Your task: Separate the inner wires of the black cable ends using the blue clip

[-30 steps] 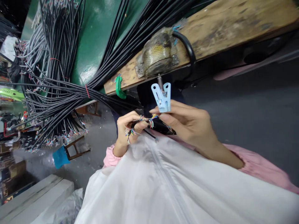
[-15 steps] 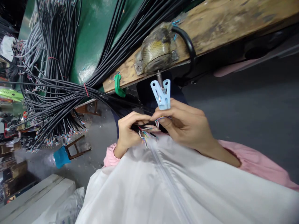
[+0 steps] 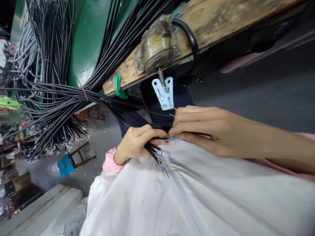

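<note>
The left hand (image 3: 136,141) has its grip closed around several thin black cables (image 3: 152,150), their multicoloured wire ends (image 3: 162,160) splayed over the white cloth garment (image 3: 137,196). Right beside it the right hand (image 3: 206,129) bunches its fingers narrow; whether they pinch a wire, I cannot tell from here. Just beyond sits a pale-blue plastic clip (image 3: 164,95), before a grimy rounded device with yellow mesh (image 3: 157,49) on a stained wooden board (image 3: 228,18). Off to the left, a red-tied black cable bundle (image 3: 73,91) crosses the green table (image 3: 85,39).
</note>
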`<state>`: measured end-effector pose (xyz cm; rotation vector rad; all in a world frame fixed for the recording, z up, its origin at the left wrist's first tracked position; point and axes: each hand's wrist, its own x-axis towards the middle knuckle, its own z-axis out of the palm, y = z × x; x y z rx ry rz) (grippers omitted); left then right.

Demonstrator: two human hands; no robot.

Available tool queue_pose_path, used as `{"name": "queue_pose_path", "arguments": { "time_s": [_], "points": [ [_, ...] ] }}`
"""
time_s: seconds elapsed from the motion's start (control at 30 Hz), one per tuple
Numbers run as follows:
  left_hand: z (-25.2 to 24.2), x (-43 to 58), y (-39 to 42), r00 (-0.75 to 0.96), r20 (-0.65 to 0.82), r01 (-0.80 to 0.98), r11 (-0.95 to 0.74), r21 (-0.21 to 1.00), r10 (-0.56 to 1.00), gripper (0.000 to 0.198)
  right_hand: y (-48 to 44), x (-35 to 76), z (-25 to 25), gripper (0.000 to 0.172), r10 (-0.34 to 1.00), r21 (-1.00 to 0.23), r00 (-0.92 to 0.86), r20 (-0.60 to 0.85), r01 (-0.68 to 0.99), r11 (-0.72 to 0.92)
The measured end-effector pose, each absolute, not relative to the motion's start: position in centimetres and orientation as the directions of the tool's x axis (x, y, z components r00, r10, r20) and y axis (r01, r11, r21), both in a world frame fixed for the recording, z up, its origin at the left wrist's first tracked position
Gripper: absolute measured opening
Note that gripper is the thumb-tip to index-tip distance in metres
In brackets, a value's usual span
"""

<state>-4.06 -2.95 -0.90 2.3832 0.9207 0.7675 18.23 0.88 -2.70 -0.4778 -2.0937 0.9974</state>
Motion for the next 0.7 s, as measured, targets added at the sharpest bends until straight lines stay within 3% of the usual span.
{"name": "queue_pose_path", "arguments": {
  "time_s": [0.13, 0.3, 0.53, 0.7],
  "points": [
    [-0.4, -3.7, -3.2, 0.740, 0.259, 0.377, -0.702, 0.604, 0.620, 0.031, 2.9, 18.6, -1.9, 0.033, 0.479, -0.919, -0.830, 0.285, -0.096, 0.381],
    [0.2, -3.0, -3.0, 0.735, 0.292, 0.369, -0.721, 0.586, 0.613, 0.034, 4.2, 18.1, -0.8, 0.034, 0.443, -0.943, -0.851, 0.284, -0.162, 0.292],
    [-1.7, -3.6, -3.7, 0.549, 0.460, 0.275, -0.670, 0.690, 0.698, 0.028, 2.3, 17.9, -1.2, 0.015, 0.765, -0.884, -0.470, 0.440, -0.075, 0.462],
    [-2.6, -4.1, -4.3, 0.479, 0.414, 0.288, -0.584, 0.759, 0.774, 0.027, -0.3, 15.6, -2.5, 0.017, 0.786, -0.848, -0.319, 0.530, -0.179, 0.499]
  ]
}}
